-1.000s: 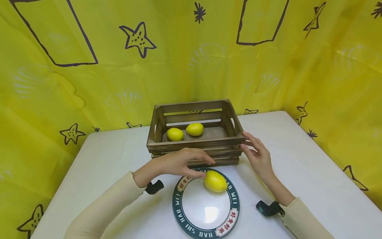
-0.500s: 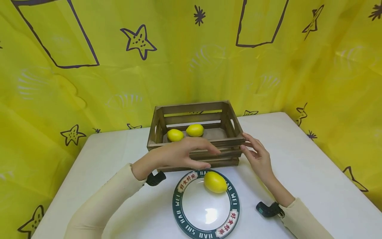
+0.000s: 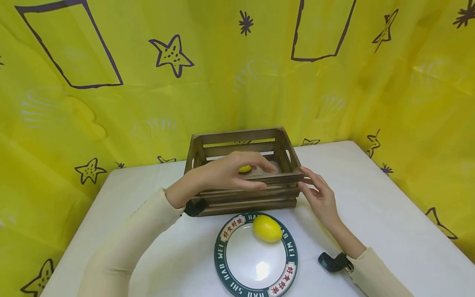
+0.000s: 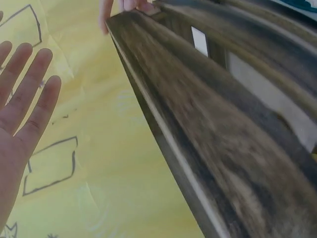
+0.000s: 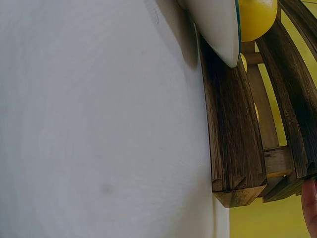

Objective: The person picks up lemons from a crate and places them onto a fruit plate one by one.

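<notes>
A brown wooden crate (image 3: 246,183) with slatted sides stands at the back of the table. My left hand (image 3: 237,169), fingers spread and bent slightly, hovers over its front rail and holds nothing; the left wrist view shows its fingers (image 4: 37,104) apart. Beneath that hand, part of a lemon (image 3: 245,168) shows inside the crate; the other lemon there is hidden in the head view. My right hand (image 3: 320,200) grips the crate's front right corner between thumb and fingers. A white plate (image 3: 256,264) with a green lettered rim sits before the crate, bearing another lemon (image 3: 267,229).
A white cloth (image 3: 178,264) covers the table. Yellow curtain (image 3: 222,103) with drawn starfish and shells hangs close behind the crate and along the sides. A black device (image 3: 334,262) is strapped at the right wrist, another (image 3: 194,207) at the left.
My left hand has moved away from the lemon on the plate, up and forward over the crate's front rail, covering the lemons inside. The right hand stays at the corner.
</notes>
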Demonstrator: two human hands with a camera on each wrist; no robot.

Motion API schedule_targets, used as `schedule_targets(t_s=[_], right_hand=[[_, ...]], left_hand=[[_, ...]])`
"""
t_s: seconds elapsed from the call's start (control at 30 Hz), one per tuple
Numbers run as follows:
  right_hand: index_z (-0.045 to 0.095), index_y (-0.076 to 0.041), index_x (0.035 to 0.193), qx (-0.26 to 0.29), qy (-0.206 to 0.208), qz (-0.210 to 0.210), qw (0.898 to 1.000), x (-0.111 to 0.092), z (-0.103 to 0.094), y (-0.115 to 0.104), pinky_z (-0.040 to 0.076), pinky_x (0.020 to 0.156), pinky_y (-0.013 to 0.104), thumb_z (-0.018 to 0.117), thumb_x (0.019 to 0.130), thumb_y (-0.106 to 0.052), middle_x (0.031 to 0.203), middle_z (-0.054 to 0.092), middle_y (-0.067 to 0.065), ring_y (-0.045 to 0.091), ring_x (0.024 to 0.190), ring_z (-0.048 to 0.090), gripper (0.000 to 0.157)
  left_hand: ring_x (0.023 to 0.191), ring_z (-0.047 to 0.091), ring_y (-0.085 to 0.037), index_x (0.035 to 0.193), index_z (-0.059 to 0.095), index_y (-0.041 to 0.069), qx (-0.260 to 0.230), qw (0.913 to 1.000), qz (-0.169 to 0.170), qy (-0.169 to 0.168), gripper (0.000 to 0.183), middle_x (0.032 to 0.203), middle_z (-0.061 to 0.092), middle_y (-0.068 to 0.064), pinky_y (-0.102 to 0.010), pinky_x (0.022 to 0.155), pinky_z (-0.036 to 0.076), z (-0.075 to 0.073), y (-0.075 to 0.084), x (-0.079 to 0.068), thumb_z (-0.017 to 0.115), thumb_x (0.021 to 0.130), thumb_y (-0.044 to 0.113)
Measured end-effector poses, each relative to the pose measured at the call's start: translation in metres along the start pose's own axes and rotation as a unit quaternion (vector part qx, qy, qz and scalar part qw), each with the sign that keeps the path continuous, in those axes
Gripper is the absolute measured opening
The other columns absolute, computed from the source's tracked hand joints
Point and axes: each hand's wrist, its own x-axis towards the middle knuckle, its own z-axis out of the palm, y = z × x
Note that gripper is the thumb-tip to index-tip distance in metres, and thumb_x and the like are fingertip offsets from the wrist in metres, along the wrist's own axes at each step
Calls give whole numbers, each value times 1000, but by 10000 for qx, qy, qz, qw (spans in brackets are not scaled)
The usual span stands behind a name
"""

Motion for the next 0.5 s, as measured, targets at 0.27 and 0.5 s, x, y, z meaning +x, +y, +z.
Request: schedule_targets(t_s=[0.27, 0.5], right_hand=[[52, 17, 126, 71, -57, 25, 10000, 1, -1, 0, 52, 75, 11, 59, 84, 22, 115, 57, -19, -3, 98, 60, 43], [52, 16, 126, -22, -41, 42, 10000, 0, -1, -1, 52, 75, 10, 59, 84, 21, 115, 57, -20, -4, 98, 60, 43]], left_hand=[[113, 60, -22, 120, 64, -2, -63, 9994, -28, 338, 35, 120, 66, -11, -27, 96, 49, -10, -15, 9, 72, 87, 5], [110, 62, -22, 117, 64, -5, 67, 9988, 113, 466, 32, 116, 66, -14, -26, 94, 51, -20, -22, 20, 71, 87, 3]])
